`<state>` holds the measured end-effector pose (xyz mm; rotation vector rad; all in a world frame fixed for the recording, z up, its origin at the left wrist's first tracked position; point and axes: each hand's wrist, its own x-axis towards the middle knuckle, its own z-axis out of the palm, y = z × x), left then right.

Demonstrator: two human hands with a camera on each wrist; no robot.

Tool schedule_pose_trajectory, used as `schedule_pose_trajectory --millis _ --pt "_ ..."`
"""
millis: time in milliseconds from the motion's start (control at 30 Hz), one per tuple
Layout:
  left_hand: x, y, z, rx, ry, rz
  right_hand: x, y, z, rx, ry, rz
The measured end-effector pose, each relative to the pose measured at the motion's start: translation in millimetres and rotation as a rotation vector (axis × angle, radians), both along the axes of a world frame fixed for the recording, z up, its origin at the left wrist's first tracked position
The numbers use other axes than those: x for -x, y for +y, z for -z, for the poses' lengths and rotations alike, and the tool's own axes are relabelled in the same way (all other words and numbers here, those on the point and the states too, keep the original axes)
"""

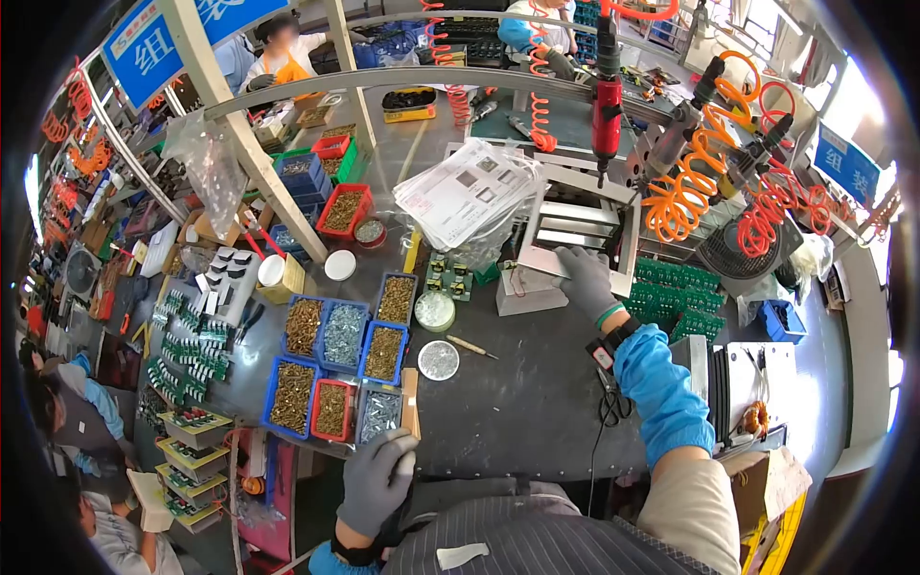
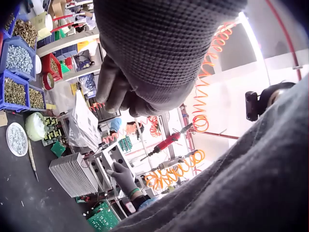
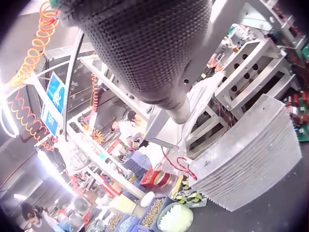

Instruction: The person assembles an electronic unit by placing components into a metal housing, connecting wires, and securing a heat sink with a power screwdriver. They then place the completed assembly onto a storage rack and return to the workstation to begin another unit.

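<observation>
My gloved right hand grips the near edge of a silver metal frame; in the right wrist view a fingertip lies on its bent plate, and the thumb is hidden. A finned metal block stands just in front of the frame, with thin red wires above it. My gloved left hand hangs loosely curled at the table's front edge, below a bin of silver screws. The left wrist view shows its fingers bent, with nothing visible in them.
Blue and red bins of screws stand at left, near a round tub and a pointed tool. Papers lie behind. Green circuit boards are at right. A red driver hangs over the frame.
</observation>
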<state>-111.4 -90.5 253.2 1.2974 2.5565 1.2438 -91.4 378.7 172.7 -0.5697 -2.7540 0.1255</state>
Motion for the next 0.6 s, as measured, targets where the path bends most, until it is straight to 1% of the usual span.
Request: schedule_pose_trajectory --millis 67,133,233,267,333,400,467,600 --pt "10 -8 5 -0.01 -0.058 0.043 -16 -13 0 -0.005 0.022 0.011" --pt "23 -12 3 -0.012 -0.08 0.069 -40 -41 -4 0.121 0.021 0.034" --pt "45 -13 9 -0.058 -0.027 0.152 -92 -111 -21 0.22 -0.08 -0.046" --pt "51 -14 9 -0.057 -0.042 0.149 -110 -137 -25 0.244 -0.129 -0.081" --pt "62 -13 9 -0.076 -0.03 0.165 -147 -171 -10 0.317 -0.253 -0.177" --pt "65 -11 7 -0.081 -0.019 0.153 -173 -198 4 0.384 -0.309 -0.268" --pt "71 -7 7 -0.066 -0.041 0.194 -188 -218 27 0.399 -0.36 -0.288" --pt "73 1 14 -0.063 -0.04 0.258 -196 -238 79 0.448 -0.356 -0.268"
